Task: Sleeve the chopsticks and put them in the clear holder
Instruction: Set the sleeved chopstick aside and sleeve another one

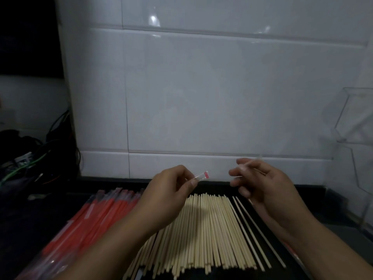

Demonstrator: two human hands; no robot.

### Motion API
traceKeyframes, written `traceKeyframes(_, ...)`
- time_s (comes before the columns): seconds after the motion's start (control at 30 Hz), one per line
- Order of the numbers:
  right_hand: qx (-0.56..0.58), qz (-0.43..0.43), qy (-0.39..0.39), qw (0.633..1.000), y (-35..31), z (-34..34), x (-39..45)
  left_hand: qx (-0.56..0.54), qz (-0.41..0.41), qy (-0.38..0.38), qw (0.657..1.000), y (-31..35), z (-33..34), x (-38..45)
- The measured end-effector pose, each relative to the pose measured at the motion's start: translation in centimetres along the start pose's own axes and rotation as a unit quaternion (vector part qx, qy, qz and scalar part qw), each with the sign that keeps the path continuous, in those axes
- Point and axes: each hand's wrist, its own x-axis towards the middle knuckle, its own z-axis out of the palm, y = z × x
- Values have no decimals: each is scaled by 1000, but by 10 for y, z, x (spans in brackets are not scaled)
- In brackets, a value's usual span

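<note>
Up front in the head view, the left hand [173, 190] pinches the end of a thin clear plastic sleeve with a red tip [201, 176] between thumb and forefinger. At three o'clock from it, the right hand [260, 182] curls its fingers round a slim pale wooden chopstick [259, 171]. Below both lies a spread of bare pale wooden chopsticks [203, 231] on the dark tray [314, 247]. At nine o'clock rests a heap of red-and-clear sleeves [94, 217]. The clear plastic holder [355, 114] stands at two o'clock, by the white tiled wall [201, 87].
</note>
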Motion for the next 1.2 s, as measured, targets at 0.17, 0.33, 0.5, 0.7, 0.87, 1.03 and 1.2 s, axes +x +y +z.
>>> traceKeyframes(0.17, 36, -45, 83, 995, 1, -1, 3, -10, 14, -5, 1000, 0, 1, -1)
traceKeyframes(0.33, 55, -77, 137, 986, 1, -7, 8, -2, 14, -40, 999, 0, 2, -1)
traceKeyframes(0.5, 52, -78, 161, 983, 1, -11, 11, -11, 14, -42, 999, 0, 0, -1)
traceKeyframes(0.7, 25, -68, 144, 987, 6, -9, 10, -4, 12, -48, 999, 2, 0, -2)
traceKeyframes(0.87, 11, -56, 125, 991, 8, -8, 10, -5, 16, -52, 999, 4, -1, -2)
traceKeyframes(1.03, -17, -34, 89, 995, 8, -5, 6, -9, 19, -63, 998, 5, -1, -3)
traceKeyframes(1.2, -126, -2, -12, 992, 13, 4, -3, -12, 24, -64, 998, 5, 1, -3)
